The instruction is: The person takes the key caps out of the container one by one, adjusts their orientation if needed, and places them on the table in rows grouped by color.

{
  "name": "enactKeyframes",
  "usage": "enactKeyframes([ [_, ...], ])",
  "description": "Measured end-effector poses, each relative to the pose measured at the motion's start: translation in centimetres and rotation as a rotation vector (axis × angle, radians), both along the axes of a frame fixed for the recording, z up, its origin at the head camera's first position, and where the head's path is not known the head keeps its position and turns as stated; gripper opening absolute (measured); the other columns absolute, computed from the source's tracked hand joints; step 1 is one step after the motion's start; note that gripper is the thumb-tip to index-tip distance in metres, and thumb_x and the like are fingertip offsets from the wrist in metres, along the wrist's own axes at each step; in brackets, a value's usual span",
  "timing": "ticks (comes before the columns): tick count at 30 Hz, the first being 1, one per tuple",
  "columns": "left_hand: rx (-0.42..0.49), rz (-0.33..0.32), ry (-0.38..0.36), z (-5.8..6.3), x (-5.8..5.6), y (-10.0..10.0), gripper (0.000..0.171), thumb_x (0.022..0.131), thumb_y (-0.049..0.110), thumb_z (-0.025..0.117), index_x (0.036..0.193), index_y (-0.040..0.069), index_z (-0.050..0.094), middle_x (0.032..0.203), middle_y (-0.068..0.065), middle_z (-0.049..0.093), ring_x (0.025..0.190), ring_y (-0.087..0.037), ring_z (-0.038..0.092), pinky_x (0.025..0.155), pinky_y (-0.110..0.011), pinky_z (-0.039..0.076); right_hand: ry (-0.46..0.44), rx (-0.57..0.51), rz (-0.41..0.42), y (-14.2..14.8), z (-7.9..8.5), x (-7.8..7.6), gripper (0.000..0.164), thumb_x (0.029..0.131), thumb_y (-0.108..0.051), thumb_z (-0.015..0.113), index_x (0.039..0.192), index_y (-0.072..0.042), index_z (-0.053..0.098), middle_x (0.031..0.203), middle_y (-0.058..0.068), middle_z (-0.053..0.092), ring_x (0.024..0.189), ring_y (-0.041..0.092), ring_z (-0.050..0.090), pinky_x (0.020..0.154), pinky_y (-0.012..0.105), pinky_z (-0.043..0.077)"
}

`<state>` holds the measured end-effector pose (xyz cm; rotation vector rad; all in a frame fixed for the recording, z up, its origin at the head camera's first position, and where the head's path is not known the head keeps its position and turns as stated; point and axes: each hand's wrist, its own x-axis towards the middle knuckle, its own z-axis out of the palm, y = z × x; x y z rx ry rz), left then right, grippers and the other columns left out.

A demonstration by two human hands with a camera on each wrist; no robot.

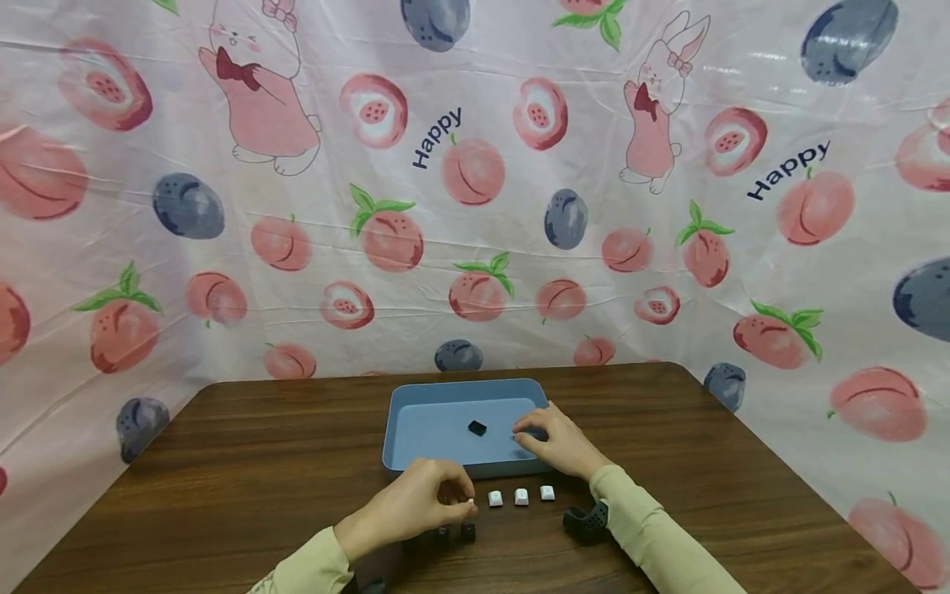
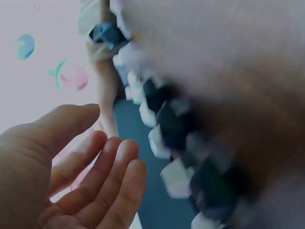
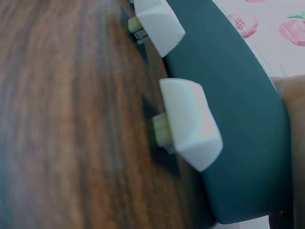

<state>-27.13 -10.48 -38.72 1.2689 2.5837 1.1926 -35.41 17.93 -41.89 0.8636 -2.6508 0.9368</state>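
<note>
My left hand (image 1: 416, 505) is low over the table in the head view, fingertips beside a white keycap (image 1: 471, 501). The left wrist view shows a gap between its thumb (image 2: 78, 119) and bent fingers (image 2: 114, 186), with nothing between them. My right hand (image 1: 558, 439) reaches over the right side of the blue tray (image 1: 393, 425), thumb and forefinger apart and blue showing between them. One black keycap (image 1: 477, 428) lies in the tray. White keycaps (image 1: 521, 497) line its near side, and black keycaps (image 1: 467, 532) stand nearer me.
The right wrist view shows a white keycap (image 3: 190, 124) on a switch with a pale yellow stem, tipped on the table beside the tray's dark outer wall (image 3: 238, 124). A dark wrist device (image 1: 586, 523) is at my right sleeve. A fruit-printed curtain (image 1: 475, 206) hangs behind the table.
</note>
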Motion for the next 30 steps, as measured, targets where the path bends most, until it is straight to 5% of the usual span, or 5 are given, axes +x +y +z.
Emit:
enactKeyframes([
  [10,-0.03,0.122,0.087,2.0,-3.3,0.9,0.011,0.098,0.015,0.069,0.099,0.007,0.076,0.091,0.0,0.074,0.079,-0.012,0.067,0.067,-0.023,0.053,0.027,-0.01,-0.007,0.5,-0.3,-0.1,0.021,0.101,-0.025,0.064,0.112,-0.013,0.076,0.115,0.001,0.072,0.118,0.028,0.063,0.125,0.059,0.015],
  [17,0.015,0.202,-0.02,3.4,-5.1,0.6,0.017,0.099,0.021,0.068,0.105,0.006,0.075,0.099,-0.004,0.073,0.083,-0.019,0.069,0.066,-0.028,0.054,0.005,-0.004,0.001,0.0,-0.2,-0.2,0.022,0.101,-0.028,0.064,0.113,-0.013,0.076,0.115,0.0,0.071,0.12,0.028,0.061,0.125,0.058,0.013],
  [30,-0.175,0.228,-0.05,5.2,-9.7,2.6,0.013,0.092,0.009,0.074,0.103,0.002,0.075,0.096,-0.008,0.076,0.088,-0.02,0.07,0.079,-0.036,0.058,-0.009,-0.001,-0.014,0.0,-0.1,-0.1,0.023,0.101,-0.027,0.064,0.113,-0.011,0.076,0.117,0.001,0.07,0.122,0.029,0.06,0.126,0.057,0.012],
])
